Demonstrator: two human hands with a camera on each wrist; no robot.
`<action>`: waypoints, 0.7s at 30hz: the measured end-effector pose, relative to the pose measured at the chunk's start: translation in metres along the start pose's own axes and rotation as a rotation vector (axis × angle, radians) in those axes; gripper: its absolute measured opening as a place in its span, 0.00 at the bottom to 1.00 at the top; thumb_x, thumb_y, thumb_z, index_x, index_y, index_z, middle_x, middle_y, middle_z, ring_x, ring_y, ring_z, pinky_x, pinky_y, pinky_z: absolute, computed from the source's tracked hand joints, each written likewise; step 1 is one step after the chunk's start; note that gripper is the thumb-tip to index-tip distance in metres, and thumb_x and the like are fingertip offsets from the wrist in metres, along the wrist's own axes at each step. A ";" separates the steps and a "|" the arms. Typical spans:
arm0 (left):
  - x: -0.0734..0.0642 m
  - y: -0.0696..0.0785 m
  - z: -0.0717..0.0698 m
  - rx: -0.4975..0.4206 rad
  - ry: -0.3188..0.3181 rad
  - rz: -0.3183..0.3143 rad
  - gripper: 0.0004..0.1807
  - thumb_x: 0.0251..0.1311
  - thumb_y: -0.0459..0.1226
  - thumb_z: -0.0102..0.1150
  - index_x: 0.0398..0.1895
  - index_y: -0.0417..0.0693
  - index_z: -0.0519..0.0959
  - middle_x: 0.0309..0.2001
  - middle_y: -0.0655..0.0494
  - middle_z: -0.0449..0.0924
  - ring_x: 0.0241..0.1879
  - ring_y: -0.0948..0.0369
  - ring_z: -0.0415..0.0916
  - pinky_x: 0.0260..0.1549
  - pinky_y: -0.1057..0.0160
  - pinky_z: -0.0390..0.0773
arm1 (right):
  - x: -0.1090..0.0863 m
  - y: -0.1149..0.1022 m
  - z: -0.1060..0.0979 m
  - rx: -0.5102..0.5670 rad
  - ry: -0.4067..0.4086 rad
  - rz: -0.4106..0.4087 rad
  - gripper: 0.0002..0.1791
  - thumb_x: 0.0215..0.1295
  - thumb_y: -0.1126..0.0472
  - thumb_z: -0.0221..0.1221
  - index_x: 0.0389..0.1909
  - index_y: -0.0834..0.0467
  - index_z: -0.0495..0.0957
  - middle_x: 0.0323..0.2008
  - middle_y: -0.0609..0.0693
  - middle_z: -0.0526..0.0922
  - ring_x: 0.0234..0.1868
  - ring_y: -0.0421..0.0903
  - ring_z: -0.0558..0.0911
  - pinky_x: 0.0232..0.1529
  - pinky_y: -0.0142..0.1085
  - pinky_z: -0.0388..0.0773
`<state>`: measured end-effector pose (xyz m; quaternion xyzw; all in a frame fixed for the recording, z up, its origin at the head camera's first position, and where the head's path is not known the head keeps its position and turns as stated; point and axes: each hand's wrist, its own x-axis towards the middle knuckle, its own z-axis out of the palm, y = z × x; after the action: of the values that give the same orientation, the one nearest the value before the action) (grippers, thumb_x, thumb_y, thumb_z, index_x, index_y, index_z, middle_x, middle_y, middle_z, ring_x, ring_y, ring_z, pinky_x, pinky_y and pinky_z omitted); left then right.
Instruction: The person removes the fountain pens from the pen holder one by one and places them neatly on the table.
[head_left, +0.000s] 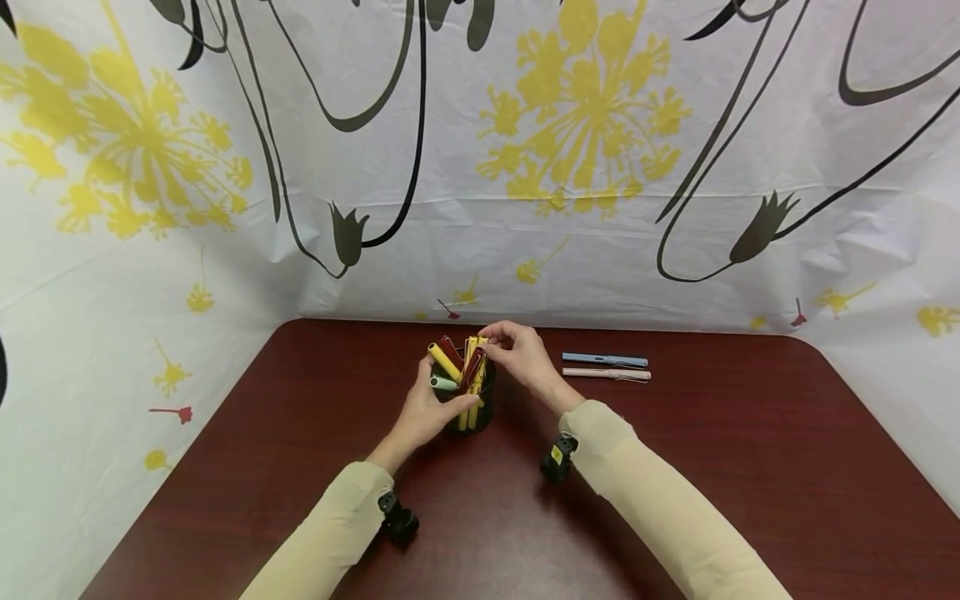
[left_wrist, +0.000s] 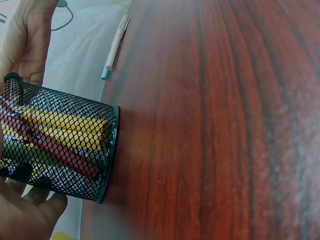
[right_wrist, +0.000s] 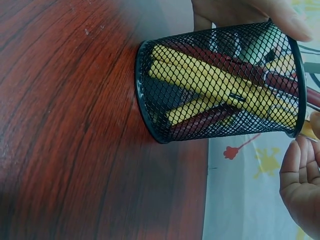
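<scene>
A black wire-mesh pen cup (left_wrist: 75,105) stands upright near the far edge of the table in the head view. Yellow pens (right_wrist: 200,80), dark red pens (head_left: 473,367) and a pale green pen (head_left: 443,383) lean inside it. My left hand (head_left: 426,408) grips the cup from its left side, thumb across the near side. At the cup's right rim, my right hand (head_left: 522,357) pinches the upper end of a yellow pen (right_wrist: 309,131) between thumb and fingers. The fingers partly hide that pen's top.
To the right of the cup, a blue pen (head_left: 604,360) and a pale pink pen (head_left: 606,374) lie side by side on the dark red wooden table (head_left: 720,467). Behind the table hangs a white sheet (head_left: 450,167) with flower prints.
</scene>
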<state>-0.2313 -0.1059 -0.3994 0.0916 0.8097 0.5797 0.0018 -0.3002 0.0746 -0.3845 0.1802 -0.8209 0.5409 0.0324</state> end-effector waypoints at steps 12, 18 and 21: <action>0.009 -0.021 0.003 -0.009 0.003 0.006 0.49 0.53 0.38 0.68 0.71 0.41 0.46 0.61 0.37 0.66 0.59 0.47 0.67 0.56 0.46 0.67 | -0.003 -0.002 -0.004 0.023 0.004 -0.007 0.10 0.61 0.65 0.62 0.43 0.62 0.80 0.36 0.55 0.81 0.36 0.45 0.79 0.35 0.30 0.75; 0.017 -0.039 0.005 -0.001 0.026 0.012 0.50 0.51 0.43 0.70 0.71 0.48 0.48 0.60 0.43 0.68 0.58 0.51 0.69 0.55 0.48 0.69 | -0.003 -0.003 -0.006 0.043 0.010 -0.013 0.13 0.61 0.64 0.62 0.45 0.64 0.79 0.35 0.56 0.81 0.34 0.46 0.79 0.36 0.35 0.77; 0.016 -0.040 0.005 0.005 0.031 0.017 0.50 0.49 0.45 0.71 0.70 0.49 0.49 0.59 0.46 0.68 0.57 0.52 0.70 0.54 0.50 0.71 | -0.003 -0.003 -0.007 0.063 0.017 -0.013 0.13 0.61 0.63 0.61 0.46 0.65 0.78 0.35 0.57 0.80 0.35 0.49 0.79 0.38 0.42 0.78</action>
<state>-0.2528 -0.1108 -0.4370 0.0893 0.8104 0.5789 -0.0158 -0.2976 0.0804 -0.3798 0.1819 -0.8020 0.5677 0.0371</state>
